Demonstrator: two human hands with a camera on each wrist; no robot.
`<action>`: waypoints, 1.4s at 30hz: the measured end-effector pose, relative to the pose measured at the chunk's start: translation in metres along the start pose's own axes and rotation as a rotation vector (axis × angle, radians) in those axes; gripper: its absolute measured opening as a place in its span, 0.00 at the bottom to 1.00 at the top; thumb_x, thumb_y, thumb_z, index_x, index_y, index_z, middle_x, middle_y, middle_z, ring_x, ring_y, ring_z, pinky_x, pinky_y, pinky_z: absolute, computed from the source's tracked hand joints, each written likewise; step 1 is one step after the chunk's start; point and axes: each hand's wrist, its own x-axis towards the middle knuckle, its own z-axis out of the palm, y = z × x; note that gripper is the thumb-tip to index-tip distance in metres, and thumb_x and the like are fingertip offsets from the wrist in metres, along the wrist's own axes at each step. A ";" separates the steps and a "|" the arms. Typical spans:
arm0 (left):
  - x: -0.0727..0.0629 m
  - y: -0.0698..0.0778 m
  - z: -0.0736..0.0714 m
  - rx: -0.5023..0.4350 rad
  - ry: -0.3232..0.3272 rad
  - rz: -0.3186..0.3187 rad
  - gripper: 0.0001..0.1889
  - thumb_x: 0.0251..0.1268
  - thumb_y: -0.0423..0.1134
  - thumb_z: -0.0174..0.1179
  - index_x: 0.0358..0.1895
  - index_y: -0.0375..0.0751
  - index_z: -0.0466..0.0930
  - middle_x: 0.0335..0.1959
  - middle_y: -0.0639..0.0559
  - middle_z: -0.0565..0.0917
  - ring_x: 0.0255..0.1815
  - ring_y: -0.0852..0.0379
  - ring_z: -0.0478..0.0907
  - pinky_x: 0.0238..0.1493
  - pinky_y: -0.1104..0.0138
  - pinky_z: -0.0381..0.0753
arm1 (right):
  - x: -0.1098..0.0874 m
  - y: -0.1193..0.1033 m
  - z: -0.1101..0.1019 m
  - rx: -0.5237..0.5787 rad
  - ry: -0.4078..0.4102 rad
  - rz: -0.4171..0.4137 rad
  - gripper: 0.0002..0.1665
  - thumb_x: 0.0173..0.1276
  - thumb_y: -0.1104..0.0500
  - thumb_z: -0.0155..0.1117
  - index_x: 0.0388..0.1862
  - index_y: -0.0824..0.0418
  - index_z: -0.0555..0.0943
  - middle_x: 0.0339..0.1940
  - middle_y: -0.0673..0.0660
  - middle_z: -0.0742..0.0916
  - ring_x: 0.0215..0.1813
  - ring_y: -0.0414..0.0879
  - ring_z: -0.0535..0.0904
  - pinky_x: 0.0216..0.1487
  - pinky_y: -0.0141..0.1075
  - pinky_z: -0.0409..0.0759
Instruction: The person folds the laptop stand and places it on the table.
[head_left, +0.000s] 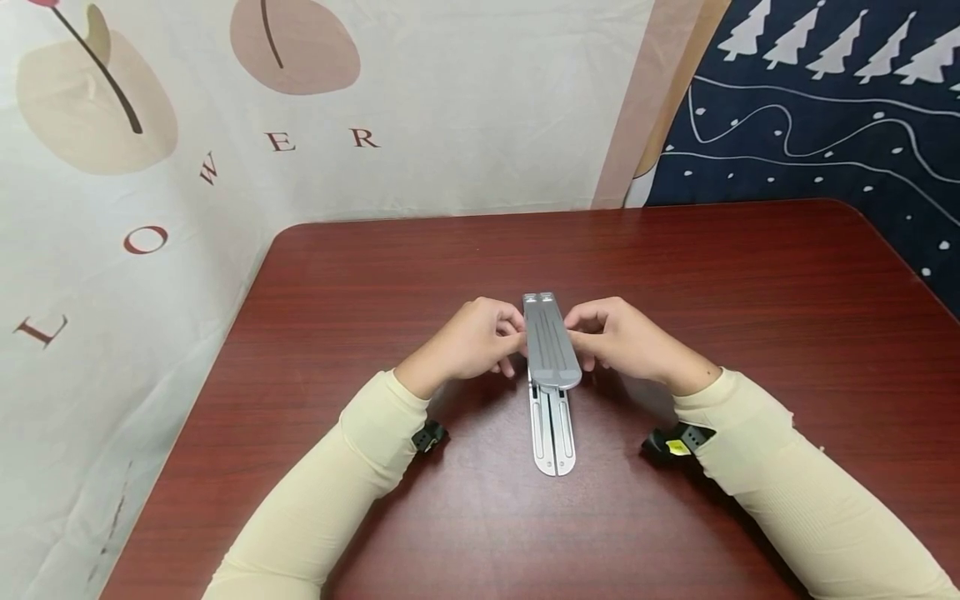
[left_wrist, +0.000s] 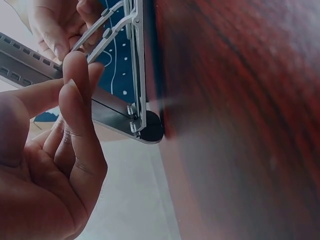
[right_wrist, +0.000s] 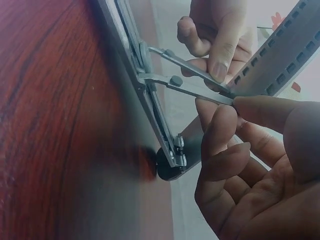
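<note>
A grey metal folding laptop stand (head_left: 552, 346) stands on the table in the head view, its slotted plate tilted up above two narrow base rails (head_left: 554, 446). On its left side my left hand (head_left: 480, 340) pinches one support strut near the plate between thumb and fingers. My right hand (head_left: 628, 346) does the same from the right, thumb and index finger on the other strut (right_wrist: 192, 92). In the right wrist view, both struts run from the base hinge to the underside of the plate (right_wrist: 287, 52), which has rows of slots. Fingers partly hide the strut ends.
The reddish-brown wooden table (head_left: 360, 275) extends around the stand. Behind it hang a pale cloth (head_left: 480, 108) with printed letters and a dark blue cloth (head_left: 810, 125) with white trees. Black wrist devices (head_left: 430, 436) are on both forearms.
</note>
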 end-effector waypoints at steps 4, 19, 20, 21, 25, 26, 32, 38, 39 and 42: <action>0.001 -0.002 0.001 0.000 -0.002 0.000 0.06 0.71 0.32 0.55 0.36 0.35 0.80 0.33 0.40 0.90 0.23 0.43 0.87 0.21 0.66 0.81 | 0.000 0.001 0.000 0.003 -0.003 -0.003 0.06 0.73 0.61 0.62 0.36 0.61 0.84 0.17 0.57 0.81 0.20 0.56 0.77 0.19 0.32 0.71; 0.000 -0.001 0.000 0.009 -0.004 -0.005 0.06 0.70 0.30 0.54 0.37 0.35 0.80 0.33 0.41 0.90 0.21 0.48 0.86 0.20 0.69 0.78 | 0.000 0.001 0.004 -0.004 0.024 -0.013 0.07 0.73 0.62 0.62 0.35 0.63 0.84 0.22 0.56 0.84 0.19 0.47 0.78 0.20 0.32 0.72; 0.000 -0.001 0.001 0.011 -0.004 -0.004 0.06 0.70 0.30 0.54 0.37 0.35 0.80 0.33 0.41 0.90 0.21 0.49 0.86 0.20 0.69 0.78 | 0.000 0.001 0.004 -0.003 0.025 -0.013 0.07 0.72 0.62 0.62 0.35 0.63 0.84 0.22 0.56 0.84 0.19 0.47 0.78 0.19 0.32 0.72; 0.000 -0.001 0.001 0.013 -0.004 -0.002 0.06 0.70 0.30 0.54 0.37 0.35 0.80 0.33 0.41 0.90 0.20 0.49 0.86 0.20 0.69 0.78 | -0.001 0.001 0.004 -0.002 0.026 -0.012 0.07 0.72 0.62 0.63 0.35 0.63 0.84 0.22 0.56 0.84 0.19 0.47 0.78 0.19 0.32 0.72; 0.001 -0.002 0.001 0.019 -0.004 0.000 0.06 0.70 0.31 0.54 0.37 0.35 0.80 0.33 0.42 0.90 0.20 0.50 0.86 0.20 0.69 0.78 | 0.000 0.001 0.003 -0.001 0.025 0.002 0.07 0.73 0.62 0.62 0.36 0.63 0.84 0.21 0.54 0.83 0.19 0.48 0.78 0.19 0.32 0.72; 0.001 -0.002 0.001 0.020 -0.005 -0.001 0.06 0.70 0.31 0.54 0.37 0.36 0.80 0.33 0.42 0.90 0.20 0.51 0.86 0.20 0.69 0.78 | 0.000 0.001 0.003 0.000 0.024 0.007 0.07 0.73 0.62 0.62 0.36 0.63 0.84 0.21 0.53 0.83 0.19 0.48 0.78 0.19 0.32 0.72; 0.002 -0.002 0.002 0.030 -0.012 -0.006 0.05 0.69 0.30 0.55 0.36 0.36 0.80 0.33 0.42 0.90 0.18 0.54 0.85 0.21 0.69 0.78 | 0.001 0.004 0.003 0.002 0.012 0.019 0.07 0.73 0.62 0.62 0.37 0.64 0.83 0.21 0.55 0.84 0.18 0.49 0.78 0.19 0.32 0.71; 0.001 -0.002 0.002 0.020 -0.021 -0.014 0.04 0.68 0.29 0.55 0.37 0.35 0.79 0.32 0.41 0.90 0.18 0.54 0.85 0.20 0.69 0.78 | 0.002 0.006 0.004 0.001 0.009 0.009 0.05 0.72 0.64 0.62 0.36 0.63 0.83 0.20 0.53 0.84 0.19 0.49 0.78 0.19 0.33 0.72; 0.001 -0.002 0.003 0.018 -0.022 -0.016 0.03 0.68 0.29 0.56 0.37 0.35 0.79 0.32 0.41 0.90 0.18 0.54 0.85 0.20 0.69 0.79 | 0.002 0.006 0.004 0.004 0.007 0.009 0.05 0.72 0.64 0.62 0.36 0.64 0.82 0.20 0.52 0.83 0.19 0.48 0.78 0.19 0.33 0.72; 0.001 -0.001 0.003 0.013 -0.027 -0.024 0.02 0.68 0.30 0.58 0.38 0.35 0.79 0.32 0.41 0.90 0.19 0.54 0.85 0.20 0.68 0.79 | 0.002 0.006 0.004 0.012 0.004 0.019 0.03 0.70 0.66 0.61 0.36 0.65 0.82 0.21 0.52 0.84 0.19 0.47 0.78 0.19 0.33 0.72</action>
